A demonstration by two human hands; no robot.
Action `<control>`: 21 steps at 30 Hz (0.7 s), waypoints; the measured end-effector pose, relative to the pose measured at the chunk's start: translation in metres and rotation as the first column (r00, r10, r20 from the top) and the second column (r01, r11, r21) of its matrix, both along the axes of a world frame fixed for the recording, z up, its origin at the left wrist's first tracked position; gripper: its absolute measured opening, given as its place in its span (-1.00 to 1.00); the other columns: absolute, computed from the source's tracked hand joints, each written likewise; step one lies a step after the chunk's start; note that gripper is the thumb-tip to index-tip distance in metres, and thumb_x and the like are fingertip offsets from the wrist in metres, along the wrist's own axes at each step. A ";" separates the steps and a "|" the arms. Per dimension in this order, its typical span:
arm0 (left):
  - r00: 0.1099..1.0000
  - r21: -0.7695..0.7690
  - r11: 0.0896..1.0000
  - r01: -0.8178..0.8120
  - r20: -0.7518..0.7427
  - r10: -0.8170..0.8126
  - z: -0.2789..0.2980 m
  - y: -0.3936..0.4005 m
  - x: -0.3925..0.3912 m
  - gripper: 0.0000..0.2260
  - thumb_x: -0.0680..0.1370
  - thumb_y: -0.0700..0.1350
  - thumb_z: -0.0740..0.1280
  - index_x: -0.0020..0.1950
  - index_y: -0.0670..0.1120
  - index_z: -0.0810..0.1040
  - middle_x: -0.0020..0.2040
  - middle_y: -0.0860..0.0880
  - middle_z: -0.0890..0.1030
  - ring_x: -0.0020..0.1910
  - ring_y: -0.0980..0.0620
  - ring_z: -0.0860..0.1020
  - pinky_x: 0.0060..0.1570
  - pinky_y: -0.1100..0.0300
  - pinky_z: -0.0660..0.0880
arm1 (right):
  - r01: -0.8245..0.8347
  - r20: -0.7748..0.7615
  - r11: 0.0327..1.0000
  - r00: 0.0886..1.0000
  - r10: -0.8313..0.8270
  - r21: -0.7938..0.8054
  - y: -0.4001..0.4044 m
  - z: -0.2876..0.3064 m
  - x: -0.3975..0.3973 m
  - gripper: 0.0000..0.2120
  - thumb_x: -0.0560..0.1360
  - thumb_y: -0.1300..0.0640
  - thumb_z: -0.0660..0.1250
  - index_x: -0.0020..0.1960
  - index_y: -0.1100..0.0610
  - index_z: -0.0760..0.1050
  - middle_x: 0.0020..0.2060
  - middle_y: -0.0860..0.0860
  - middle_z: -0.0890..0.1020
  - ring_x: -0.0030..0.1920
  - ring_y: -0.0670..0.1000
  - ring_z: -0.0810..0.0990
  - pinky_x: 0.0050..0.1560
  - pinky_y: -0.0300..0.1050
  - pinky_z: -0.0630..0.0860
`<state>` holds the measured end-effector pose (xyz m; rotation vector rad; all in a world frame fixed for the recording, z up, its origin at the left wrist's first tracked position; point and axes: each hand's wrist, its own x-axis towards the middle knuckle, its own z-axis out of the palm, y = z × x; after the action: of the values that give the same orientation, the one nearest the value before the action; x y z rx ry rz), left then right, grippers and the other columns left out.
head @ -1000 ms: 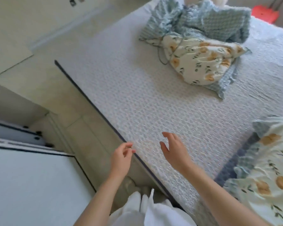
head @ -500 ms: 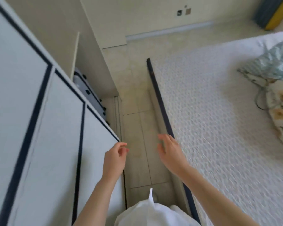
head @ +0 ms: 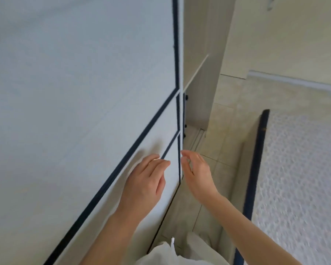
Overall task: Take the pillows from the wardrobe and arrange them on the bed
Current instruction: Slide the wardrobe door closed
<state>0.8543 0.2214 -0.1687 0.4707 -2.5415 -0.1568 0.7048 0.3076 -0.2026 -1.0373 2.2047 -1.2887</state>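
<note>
The white wardrobe door [head: 80, 96] with dark blue lines fills the left of the view. My left hand [head: 145, 180] lies flat against the door near its right edge, fingers apart, holding nothing. My right hand [head: 197, 173] hovers just right of that edge, fingers curled and empty. Past the door edge the wardrobe's open section [head: 197, 77] shows a beige inner wall and a shelf edge. No pillows are in view. The bed [head: 302, 169], with its white textured cover and dark edge strip, lies at the right.
A narrow strip of beige tiled floor [head: 224, 150] runs between wardrobe and bed. A sliding-door track [head: 196, 138] sits at the wardrobe's base. A cream wall with a pale baseboard [head: 294, 83] stands behind.
My view has swung left from the bed to the wardrobe. The pillows on the bed have left the frame. Both hands have come up to the door's edge, the left now against the panel.
</note>
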 end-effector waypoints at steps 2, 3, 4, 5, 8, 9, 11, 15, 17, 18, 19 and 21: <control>0.997 -0.079 0.995 -0.053 -0.056 0.049 0.008 0.001 0.007 -0.75 0.54 -0.32 0.29 0.16 -0.20 0.64 0.09 -0.08 0.67 0.22 -0.08 0.55 0.22 0.03 0.51 | -0.059 -0.022 0.997 0.998 0.058 -0.057 -0.014 0.018 -0.004 -0.67 0.63 0.01 0.08 0.33 0.06 0.40 0.21 -0.12 0.48 0.22 -0.16 0.42 0.18 -0.35 0.28; 0.994 -0.112 0.990 -0.083 -0.085 0.073 0.011 0.002 0.010 -0.74 0.53 -0.35 0.29 0.16 -0.21 0.65 0.10 -0.09 0.67 0.23 -0.10 0.55 0.23 0.01 0.50 | -0.087 -0.036 0.993 0.996 0.085 -0.083 -0.020 0.026 -0.006 -0.67 0.63 0.00 0.07 0.33 0.04 0.39 0.19 -0.14 0.46 0.19 -0.21 0.40 0.15 -0.41 0.26; 0.988 -0.142 0.983 -0.118 -0.116 0.102 0.013 0.004 0.013 -0.74 0.53 -0.36 0.29 0.16 -0.22 0.66 0.11 -0.09 0.67 0.24 -0.11 0.55 0.23 -0.01 0.50 | -0.113 -0.053 0.988 0.993 0.108 -0.109 -0.026 0.032 -0.006 -0.67 0.62 -0.01 0.07 0.34 0.02 0.37 0.18 -0.15 0.45 0.13 -0.27 0.39 0.10 -0.49 0.24; 0.980 -0.178 0.971 -0.158 -0.149 0.132 0.016 0.007 0.014 -0.74 0.53 -0.37 0.29 0.14 -0.22 0.67 0.11 -0.10 0.67 0.26 -0.12 0.55 0.22 -0.04 0.50 | -0.135 -0.070 0.982 0.990 0.126 -0.136 -0.031 0.037 -0.007 -0.67 0.62 -0.01 0.07 0.35 0.01 0.36 0.18 -0.15 0.43 0.07 -0.32 0.39 0.05 -0.54 0.24; 0.952 -0.283 0.921 -0.267 -0.229 0.205 0.025 0.017 0.020 -0.76 0.58 -0.33 0.24 0.11 -0.19 0.68 0.16 -0.11 0.67 0.34 -0.15 0.50 0.28 -0.15 0.44 | -0.182 -0.005 0.964 0.983 0.185 -0.193 -0.043 0.048 -0.005 -0.60 0.62 -0.07 0.07 0.43 0.00 0.26 0.31 -0.12 0.35 0.10 -0.39 0.39 0.14 -0.48 0.28; 0.942 -0.318 0.899 -0.302 -0.243 0.230 0.028 0.021 0.023 -0.76 0.60 -0.31 0.22 0.13 -0.16 0.65 0.20 -0.10 0.66 0.38 -0.16 0.46 0.35 -0.19 0.36 | -0.190 0.067 0.962 0.976 0.207 -0.195 -0.046 0.050 -0.003 -0.54 0.61 -0.12 0.05 0.47 -0.01 0.19 0.39 -0.12 0.29 0.22 -0.35 0.35 0.26 -0.34 0.29; 0.913 -0.399 0.826 -0.398 -0.259 0.315 0.033 0.026 0.033 -0.75 0.60 -0.29 0.22 0.20 -0.10 0.58 0.28 -0.06 0.61 0.44 -0.17 0.40 0.44 -0.24 0.16 | -0.211 0.195 0.962 0.950 0.244 -0.176 -0.054 0.053 0.000 -0.40 0.58 -0.24 0.01 0.54 -0.02 0.02 0.52 -0.10 0.13 0.45 -0.14 0.21 0.42 -0.11 0.20; 0.791 -0.481 0.634 -0.606 -0.277 0.546 0.039 0.026 0.053 -0.64 0.56 -0.26 0.26 0.35 -0.06 0.53 0.42 -0.04 0.48 0.51 -0.18 0.28 0.48 -0.22 0.03 | -0.276 0.189 0.935 0.929 0.319 -0.222 -0.070 0.063 0.007 -0.30 0.57 -0.29 -0.03 0.55 -0.04 -0.23 0.54 -0.20 -0.11 0.48 -0.29 -0.11 0.32 -0.48 -0.11; 0.739 -0.508 0.569 -0.647 -0.236 0.631 0.038 0.027 0.056 -0.58 0.57 -0.20 0.29 0.43 -0.05 0.47 0.50 -0.03 0.37 0.55 -0.16 0.19 0.50 -0.20 -0.05 | -0.288 0.201 0.929 0.920 0.336 -0.233 -0.075 0.066 0.012 -0.28 0.56 -0.29 -0.03 0.54 -0.04 -0.28 0.54 -0.18 -0.17 0.48 -0.29 -0.20 0.27 -0.51 -0.19; 0.718 -0.529 0.540 -0.655 -0.214 0.662 0.036 0.028 0.056 -0.56 0.58 -0.16 0.29 0.47 -0.04 0.43 0.53 -0.02 0.32 0.56 -0.16 0.15 0.50 -0.20 -0.09 | -0.290 0.209 0.928 0.917 0.339 -0.235 -0.078 0.067 0.015 -0.26 0.54 -0.31 -0.04 0.54 -0.04 -0.30 0.55 -0.16 -0.19 0.49 -0.25 -0.22 0.25 -0.52 -0.21; 0.696 -0.554 0.508 -0.659 -0.195 0.691 0.033 0.027 0.055 -0.54 0.59 -0.11 0.28 0.50 -0.02 0.40 0.55 0.00 0.27 0.57 -0.16 0.11 0.50 -0.22 -0.13 | -0.291 0.215 0.927 0.915 0.343 -0.238 -0.080 0.068 0.018 -0.24 0.52 -0.33 -0.05 0.54 -0.03 -0.31 0.55 -0.14 -0.21 0.50 -0.22 -0.25 0.22 -0.54 -0.23; 0.653 -0.609 0.446 -0.656 -0.163 0.739 0.029 0.023 0.052 -0.51 0.60 -0.01 0.26 0.54 0.03 0.32 0.59 0.02 0.19 0.59 -0.18 0.03 0.49 -0.24 -0.19 | -0.296 0.239 0.920 0.903 0.357 -0.256 -0.083 0.068 0.025 -0.21 0.50 -0.35 -0.05 0.53 -0.04 -0.35 0.55 -0.10 -0.26 0.48 -0.23 -0.32 0.23 -0.53 -0.27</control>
<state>0.9065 0.2445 -0.1393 1.2263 -2.0802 1.0441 0.7297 0.2244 -0.1347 -1.1628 1.6246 -1.4333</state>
